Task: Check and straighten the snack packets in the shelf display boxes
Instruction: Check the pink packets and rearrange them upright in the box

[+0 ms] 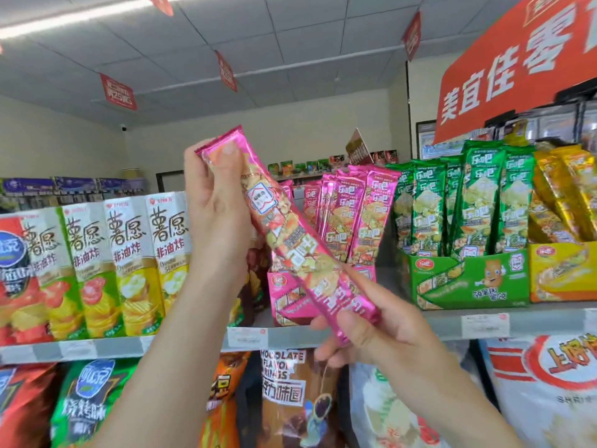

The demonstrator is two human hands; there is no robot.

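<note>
Pink packet slanted between left hand and, seemingly pinching, right hand

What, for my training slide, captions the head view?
Left hand and right hand hold a long pink foil snack packet slanted before a pink cardboard display box.

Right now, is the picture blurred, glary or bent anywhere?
Head view: the pink packet between the left hand and right hand is fairly sharp; the red banner and bottom bags look smeared; the ceiling light is blown out; the shelf edge runs slanted.
</note>
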